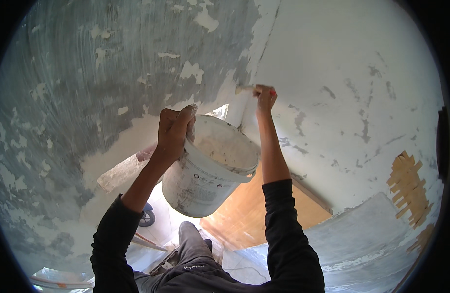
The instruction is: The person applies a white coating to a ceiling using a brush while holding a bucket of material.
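Note:
My left hand [176, 129] grips the rim of a white plastic bucket [198, 183] and holds it up, tilted, in front of me. Pale residue coats the inside of the bucket, and its outer wall is smudged. Higher up and to the right, my right hand [265, 99] is closed round a paintbrush [245, 89] with pale bristles and a bit of red at the handle. The bristle end is at the corner where the patchy grey surface [151, 53] meets the white surface [332, 53]. Whether it touches there I cannot tell.
Below the bucket on the right is a tan wooden panel [244, 215]. Bare lath strips [408, 188] show through the plaster at the far right. A small dark wheel [147, 218] stands on the pale floor at lower left. Long rods [149, 242] lie near my legs.

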The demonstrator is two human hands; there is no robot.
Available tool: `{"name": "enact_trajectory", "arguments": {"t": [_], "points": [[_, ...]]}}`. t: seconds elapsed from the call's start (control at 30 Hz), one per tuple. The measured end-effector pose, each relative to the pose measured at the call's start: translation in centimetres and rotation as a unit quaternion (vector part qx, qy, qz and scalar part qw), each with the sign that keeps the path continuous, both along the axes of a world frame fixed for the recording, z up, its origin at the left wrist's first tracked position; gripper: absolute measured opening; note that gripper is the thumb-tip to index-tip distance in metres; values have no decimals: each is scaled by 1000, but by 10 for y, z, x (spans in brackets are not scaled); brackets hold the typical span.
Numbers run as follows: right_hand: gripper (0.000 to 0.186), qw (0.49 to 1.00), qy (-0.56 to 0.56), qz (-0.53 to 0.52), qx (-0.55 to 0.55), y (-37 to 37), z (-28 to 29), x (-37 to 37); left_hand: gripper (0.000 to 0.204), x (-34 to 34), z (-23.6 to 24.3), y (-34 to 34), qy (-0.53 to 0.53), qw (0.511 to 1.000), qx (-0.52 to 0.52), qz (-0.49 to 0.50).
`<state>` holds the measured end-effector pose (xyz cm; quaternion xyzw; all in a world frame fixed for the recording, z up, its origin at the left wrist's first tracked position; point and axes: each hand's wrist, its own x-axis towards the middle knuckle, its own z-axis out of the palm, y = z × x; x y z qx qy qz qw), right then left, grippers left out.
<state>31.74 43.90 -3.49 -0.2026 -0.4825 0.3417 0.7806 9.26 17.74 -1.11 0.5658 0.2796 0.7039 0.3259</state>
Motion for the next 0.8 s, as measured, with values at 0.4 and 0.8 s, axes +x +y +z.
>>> {"name": "enact_trajectory", "arguments": {"t": [0.4,0.8], "points": [[9,988,101,74,93,-8,22,-3,49,-15,-15,0,-1,1000,20,2],[16,995,-34,-40,-81,-29,-83,14,52,-18,-21,-7,4,999,25,28]]}}
